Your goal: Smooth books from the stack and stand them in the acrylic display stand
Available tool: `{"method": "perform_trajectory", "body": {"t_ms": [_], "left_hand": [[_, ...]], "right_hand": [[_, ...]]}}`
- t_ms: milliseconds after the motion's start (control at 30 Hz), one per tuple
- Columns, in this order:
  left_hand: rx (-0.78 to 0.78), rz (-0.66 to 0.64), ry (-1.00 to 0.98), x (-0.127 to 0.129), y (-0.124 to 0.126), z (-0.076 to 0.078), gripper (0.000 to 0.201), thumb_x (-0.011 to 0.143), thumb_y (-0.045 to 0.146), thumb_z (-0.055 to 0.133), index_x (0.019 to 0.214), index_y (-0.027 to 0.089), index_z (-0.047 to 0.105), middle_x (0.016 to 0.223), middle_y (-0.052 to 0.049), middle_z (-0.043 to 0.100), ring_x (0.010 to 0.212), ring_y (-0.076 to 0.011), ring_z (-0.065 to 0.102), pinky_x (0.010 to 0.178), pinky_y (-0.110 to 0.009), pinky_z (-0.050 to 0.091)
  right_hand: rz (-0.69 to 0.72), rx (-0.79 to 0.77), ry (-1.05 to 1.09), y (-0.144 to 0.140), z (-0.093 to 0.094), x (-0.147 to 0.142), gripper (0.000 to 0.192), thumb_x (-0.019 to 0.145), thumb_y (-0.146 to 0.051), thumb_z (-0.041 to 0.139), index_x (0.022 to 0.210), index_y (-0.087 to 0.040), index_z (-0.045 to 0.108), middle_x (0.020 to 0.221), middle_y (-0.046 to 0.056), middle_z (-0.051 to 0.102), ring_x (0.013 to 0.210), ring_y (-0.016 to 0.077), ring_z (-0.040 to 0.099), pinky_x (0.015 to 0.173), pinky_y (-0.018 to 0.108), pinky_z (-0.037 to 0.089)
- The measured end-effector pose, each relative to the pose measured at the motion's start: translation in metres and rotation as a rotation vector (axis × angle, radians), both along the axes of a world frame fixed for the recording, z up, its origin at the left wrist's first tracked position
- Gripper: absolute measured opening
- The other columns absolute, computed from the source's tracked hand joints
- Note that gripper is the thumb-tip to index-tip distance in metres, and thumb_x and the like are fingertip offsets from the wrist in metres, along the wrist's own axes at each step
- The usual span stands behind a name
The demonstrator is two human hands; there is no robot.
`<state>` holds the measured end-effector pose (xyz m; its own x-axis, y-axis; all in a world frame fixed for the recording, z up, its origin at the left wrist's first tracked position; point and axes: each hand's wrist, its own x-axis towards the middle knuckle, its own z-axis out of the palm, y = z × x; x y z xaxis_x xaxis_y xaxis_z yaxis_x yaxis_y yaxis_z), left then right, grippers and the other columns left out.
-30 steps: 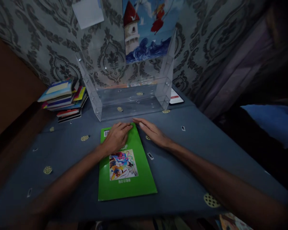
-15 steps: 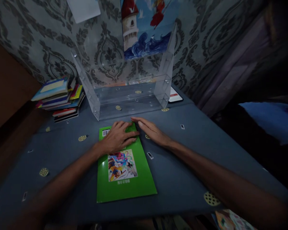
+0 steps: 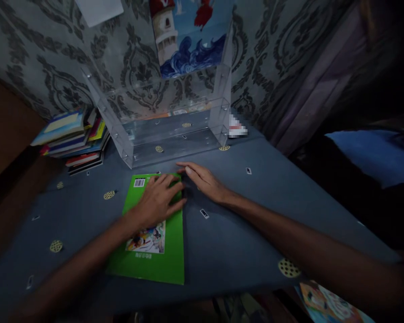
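A green book point(image 3: 166, 264) lies flat on the table, a barcode near its far edge and a colourful picture on its cover. My left hand point(image 3: 160, 197) rests across the upper part of the book, palm down with fingers spread, hiding part of the picture. Beside the book's far right corner is my right hand point(image 3: 205, 183), fingers stretched out and thumb on top. Its fingertips are at that corner; whether they touch it I cannot tell.
Behind the book stands a clear acrylic rack point(image 3: 175, 154). A stack of books point(image 3: 72, 134) is at the left, against the wall. A blurred white item point(image 3: 237, 126) lies right of the rack. The table's near edge and right edge are in view.
The green book has turned on the table, its near end swinging left. My left hand has slid slightly toward me over it. The whole view has shifted a little.
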<state>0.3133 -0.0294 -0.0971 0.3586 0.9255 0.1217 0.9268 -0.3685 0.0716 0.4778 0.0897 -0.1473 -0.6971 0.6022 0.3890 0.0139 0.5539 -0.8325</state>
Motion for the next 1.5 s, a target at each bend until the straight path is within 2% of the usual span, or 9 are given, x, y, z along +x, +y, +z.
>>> {"method": "perform_trajectory", "body": {"t_ms": [133,233,500,667,767,1000,1300,1500], "left_hand": [[-0.070,0.297,0.173,0.027,-0.010,0.009,0.044,0.094,0.050,0.058,0.117,0.012,0.054,0.114,-0.014,0.058,0.108,-0.0316,0.055,0.082,-0.042,0.051],[-0.160,0.380,0.263,0.039,-0.009,0.017,0.046,0.095,0.051,0.057,0.118,0.011,0.051,0.113,-0.014,0.057,0.100,-0.0293,0.058,0.075,-0.036,0.051],[-0.243,0.413,0.388,0.055,-0.006,0.030,0.037,0.098,0.040,0.052,0.118,0.009,0.056,0.118,-0.020,0.057,0.113,-0.0349,0.055,0.077,-0.038,0.053],[-0.255,0.311,0.418,0.043,-0.018,0.031,0.030,0.096,0.027,0.054,0.121,0.010,0.056,0.116,-0.017,0.060,0.108,-0.0330,0.058,0.078,-0.041,0.055],[-0.258,0.307,0.403,0.038,-0.027,0.031,0.028,0.097,0.022,0.051,0.122,0.011,0.055,0.121,-0.017,0.059,0.113,-0.0316,0.057,0.082,-0.041,0.055],[-0.240,0.477,0.350,0.043,-0.032,0.026,0.024,0.100,0.027,0.048,0.112,0.010,0.059,0.113,-0.018,0.063,0.111,-0.0330,0.059,0.083,-0.041,0.054],[-0.243,0.436,0.333,0.041,-0.031,0.026,0.026,0.102,0.021,0.038,0.105,0.010,0.062,0.099,-0.017,0.069,0.098,-0.0316,0.066,0.078,-0.039,0.053],[-0.244,0.437,0.384,0.048,-0.031,0.028,0.028,0.103,0.021,0.038,0.109,0.007,0.062,0.103,-0.020,0.067,0.099,-0.0339,0.065,0.074,-0.041,0.055]], "right_hand": [[-0.027,-0.095,0.055,-0.001,-0.002,0.000,0.046,0.104,-0.050,0.037,0.132,-0.022,0.061,0.116,0.009,0.073,0.112,0.0228,0.067,0.102,0.044,0.049],[-0.033,-0.140,0.103,0.000,-0.005,-0.002,0.047,0.102,-0.053,0.039,0.130,-0.024,0.063,0.115,0.008,0.073,0.108,0.0228,0.069,0.101,0.045,0.050],[-0.017,-0.131,0.098,-0.001,-0.003,-0.002,0.045,0.103,-0.050,0.039,0.130,-0.023,0.062,0.113,0.008,0.073,0.107,0.0233,0.069,0.099,0.044,0.051],[0.011,-0.100,0.081,-0.005,0.001,-0.001,0.042,0.104,-0.042,0.038,0.132,-0.021,0.061,0.105,0.007,0.074,0.098,0.0210,0.072,0.093,0.040,0.053],[0.027,-0.081,0.068,-0.007,0.002,0.000,0.041,0.104,-0.042,0.039,0.133,-0.022,0.060,0.102,0.006,0.074,0.094,0.0202,0.072,0.091,0.040,0.053],[0.049,-0.090,0.076,-0.008,0.002,0.000,0.044,0.104,-0.049,0.037,0.134,-0.024,0.058,0.108,0.007,0.073,0.096,0.0207,0.071,0.092,0.041,0.053],[0.045,-0.086,0.116,-0.009,0.003,0.000,0.041,0.104,-0.043,0.039,0.133,-0.024,0.059,0.109,0.008,0.072,0.097,0.0216,0.071,0.094,0.044,0.053],[0.036,-0.085,0.099,-0.009,0.003,0.000,0.039,0.104,-0.040,0.039,0.132,-0.023,0.059,0.111,0.008,0.072,0.095,0.0212,0.072,0.094,0.044,0.054]]}}
